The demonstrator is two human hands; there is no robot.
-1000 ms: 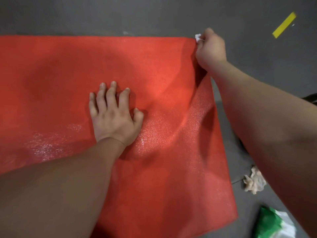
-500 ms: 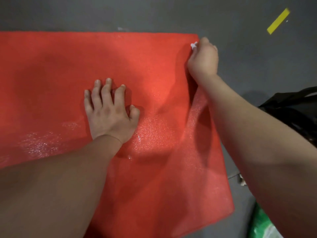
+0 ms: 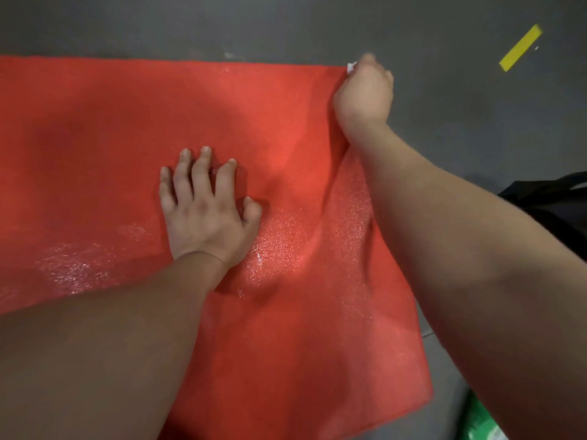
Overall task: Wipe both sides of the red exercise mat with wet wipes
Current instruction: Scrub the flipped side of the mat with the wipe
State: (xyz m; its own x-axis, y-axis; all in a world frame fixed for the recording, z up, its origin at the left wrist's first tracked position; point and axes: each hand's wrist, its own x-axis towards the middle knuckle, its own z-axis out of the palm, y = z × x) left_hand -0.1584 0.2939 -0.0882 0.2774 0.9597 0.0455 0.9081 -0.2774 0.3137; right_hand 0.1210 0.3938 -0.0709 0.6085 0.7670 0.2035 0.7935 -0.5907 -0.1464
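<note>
Red mat [image 3: 286, 122] lay flat on the grey floor [image 3: 451, 128], filling the left and centre of the frame; its far edge ran across the upper part, its right edge slanted down toward the lower right.

Left hand [image 3: 206, 214]: centre of frame, palm down on the mat, fingers straight and spread, pressing. Nothing held. Wet sheen on the mat surface just below and to either side of this hand.

Right hand [image 3: 365, 93]: upper right, at the mat's far right corner, fingers curled into a fist around a wet wipe [image 3: 351, 67]. Only a small white scrap of the wipe showed above the knuckles, touching the mat's corner edge. The fist sat partly on the mat, partly over the floor.

Also noted: yellow tape strip [image 3: 521, 47] on the floor, upper right; black bag [image 3: 556, 198] at right edge; green packet [image 3: 479, 420], lower right, mostly hidden by the right forearm.
</note>
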